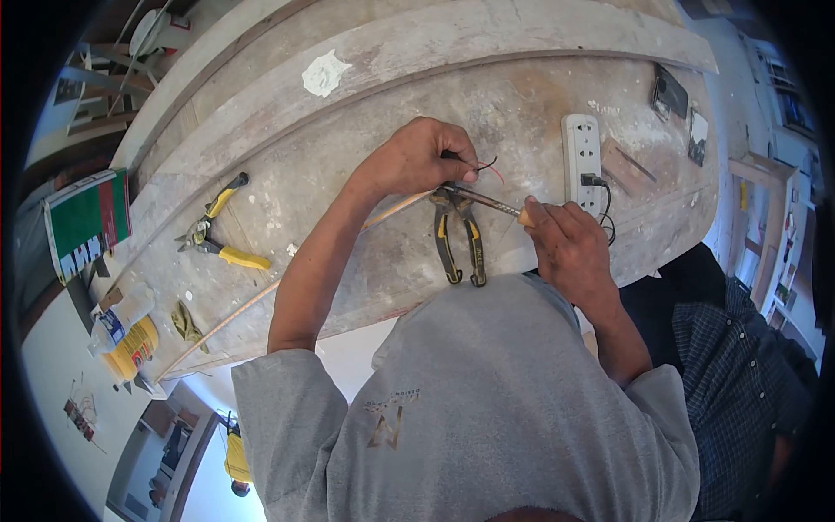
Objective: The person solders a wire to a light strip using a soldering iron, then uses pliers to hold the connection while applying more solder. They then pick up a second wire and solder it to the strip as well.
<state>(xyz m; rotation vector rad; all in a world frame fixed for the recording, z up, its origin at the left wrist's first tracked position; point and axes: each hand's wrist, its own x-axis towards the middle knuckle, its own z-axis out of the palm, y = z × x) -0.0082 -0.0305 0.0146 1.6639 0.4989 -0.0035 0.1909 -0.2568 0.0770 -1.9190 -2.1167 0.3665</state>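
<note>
My left hand (428, 157) is pinched on thin wires (489, 163), one dark and one red, whose loose ends stick out past the fingertips. My right hand (571, 248) grips the wooden handle of a soldering iron (494, 202). Its metal shaft points left, with the tip close below my left fingers. Under the shaft, combination pliers (458, 237) with black and yellow handles lie on the table, their jaws partly hidden. A long thin strip (252, 302) runs from near my left hand, behind the forearm, to the table's lower left edge.
A white power strip (583, 157) with a black plug (593, 180) lies to the right. Yellow-handled cutters (213, 228) are at left, near a bottle (126, 317). A long curved board (417, 43) spans the far side. A phone-like black object (670, 91) lies far right.
</note>
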